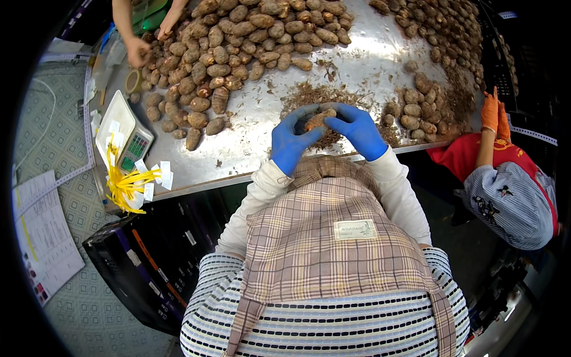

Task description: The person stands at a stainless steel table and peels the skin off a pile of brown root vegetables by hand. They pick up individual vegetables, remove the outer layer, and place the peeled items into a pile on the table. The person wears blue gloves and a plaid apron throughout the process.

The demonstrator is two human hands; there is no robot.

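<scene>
Both my hands wear blue gloves with darker, soiled fingers, and between them they hold one brown taro corm (317,121) above the metal table's front edge. My left hand (294,136) grips it from the left, and my right hand (354,129) has its thumb and fingers on its right side. Beneath and behind my hands lies a heap of brown root fibres and peel scraps (308,94). A large pile of taro corms (250,31) covers the table's back left. A smaller group of corms (412,109) rests to the right of my hands.
A digital scale (129,134) with yellow ties and white tags (129,185) stands at the table's left end. Near it is a tape roll (133,81). A co-worker's bare hands (139,51) are at the back left; an orange-gloved co-worker (490,114) is at the right, near more corms (441,26).
</scene>
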